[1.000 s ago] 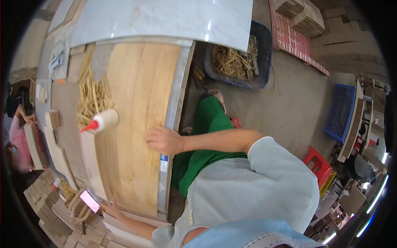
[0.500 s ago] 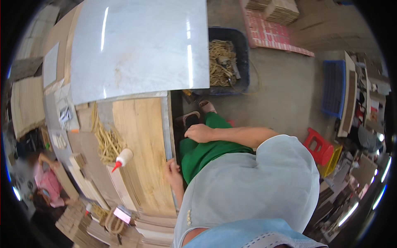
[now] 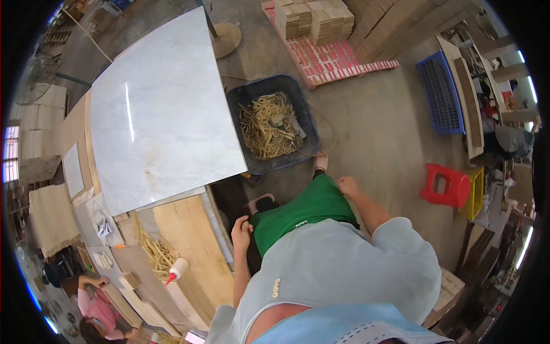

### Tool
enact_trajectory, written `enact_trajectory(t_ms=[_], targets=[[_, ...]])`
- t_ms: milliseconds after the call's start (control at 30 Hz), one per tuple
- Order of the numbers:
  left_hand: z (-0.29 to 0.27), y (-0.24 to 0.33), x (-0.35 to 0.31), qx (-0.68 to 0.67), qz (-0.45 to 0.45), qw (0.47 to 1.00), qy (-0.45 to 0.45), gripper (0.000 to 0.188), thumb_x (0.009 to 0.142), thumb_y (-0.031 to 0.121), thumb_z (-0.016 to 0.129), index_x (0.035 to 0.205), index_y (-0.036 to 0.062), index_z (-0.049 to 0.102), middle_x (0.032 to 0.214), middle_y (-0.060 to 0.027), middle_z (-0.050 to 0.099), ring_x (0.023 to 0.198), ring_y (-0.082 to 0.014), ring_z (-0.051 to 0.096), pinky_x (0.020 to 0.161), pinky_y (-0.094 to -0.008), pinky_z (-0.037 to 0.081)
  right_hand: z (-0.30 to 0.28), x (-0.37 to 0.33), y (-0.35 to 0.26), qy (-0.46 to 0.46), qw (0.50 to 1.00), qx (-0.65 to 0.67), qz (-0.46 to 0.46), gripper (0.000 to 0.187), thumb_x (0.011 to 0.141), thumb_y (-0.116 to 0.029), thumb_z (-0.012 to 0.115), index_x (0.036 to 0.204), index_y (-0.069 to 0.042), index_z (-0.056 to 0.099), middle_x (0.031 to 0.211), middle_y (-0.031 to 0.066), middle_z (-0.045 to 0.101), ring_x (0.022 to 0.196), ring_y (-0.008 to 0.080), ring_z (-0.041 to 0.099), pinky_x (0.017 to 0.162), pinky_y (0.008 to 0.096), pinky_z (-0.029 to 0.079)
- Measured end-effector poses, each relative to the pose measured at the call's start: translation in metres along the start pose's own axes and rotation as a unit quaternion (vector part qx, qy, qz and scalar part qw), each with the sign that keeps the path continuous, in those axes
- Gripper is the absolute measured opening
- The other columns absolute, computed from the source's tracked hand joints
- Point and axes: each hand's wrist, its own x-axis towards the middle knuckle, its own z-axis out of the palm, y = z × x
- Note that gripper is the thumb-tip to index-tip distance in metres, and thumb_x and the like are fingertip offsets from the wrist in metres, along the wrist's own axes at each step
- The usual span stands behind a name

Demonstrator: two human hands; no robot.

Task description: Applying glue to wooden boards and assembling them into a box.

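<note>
My left hand (image 3: pixel 242 228) hangs beside the right edge of the wooden board (image 3: pixel 195 241) on the workbench. Its fingers are curled in, with nothing visible between them. On my right side, over the floor, my right hand (image 3: pixel 347 186) hangs by the green trousers (image 3: pixel 309 209); its fingers are mostly hidden from above. Ahead of my left hand lies a large pale, glossy sheet (image 3: pixel 166 114). A white glue bottle with a red nozzle (image 3: pixel 179 268) rests on the bench near a heap of yellowish strips (image 3: pixel 156 249).
A dark tub (image 3: pixel 312 129) of tangled strips stands ahead by my feet. Beyond it is a pink pallet (image 3: pixel 321 63) with stacked boards. At right are a red stool (image 3: pixel 446 185) and a blue crate (image 3: pixel 440 94). A person in pink (image 3: pixel 103 312) handles a board at lower left.
The view has shifted and turned, bringing the tub nearer the middle. My right hand has swung from the front of my body out to my right side. My left hand is further from the board.
</note>
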Motion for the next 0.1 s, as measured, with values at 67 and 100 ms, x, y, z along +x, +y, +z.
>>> enact_trajectory(t_ms=[67,100], targets=[[0.021,-0.032,0.002,0.034,-0.067,0.997,0.027,0.02,0.091,0.007,0.051,0.107,0.0026,0.061,0.069,-0.0033,0.058,0.06,-0.0092,0.053,0.056,-0.0235,0.045,-0.006,0.017,0.001,0.024,0.99,-0.103,-0.089,0.029,0.079,-0.019,0.048,0.091,-0.006,0.071,0.09,0.022,0.067,0.089,0.0389,0.064,0.081,0.0452,0.05],[0.037,-0.052,0.004,0.026,-0.092,0.994,0.055,0.019,0.09,0.008,0.053,0.107,0.0052,0.062,0.067,-0.0036,0.058,0.059,-0.0096,0.054,0.056,-0.0229,0.045,-0.032,0.042,0.006,0.024,0.989,-0.105,-0.101,0.029,0.079,-0.019,0.048,0.091,-0.006,0.071,0.09,0.022,0.067,0.089,0.0389,0.064,0.081,0.0452,0.05]])
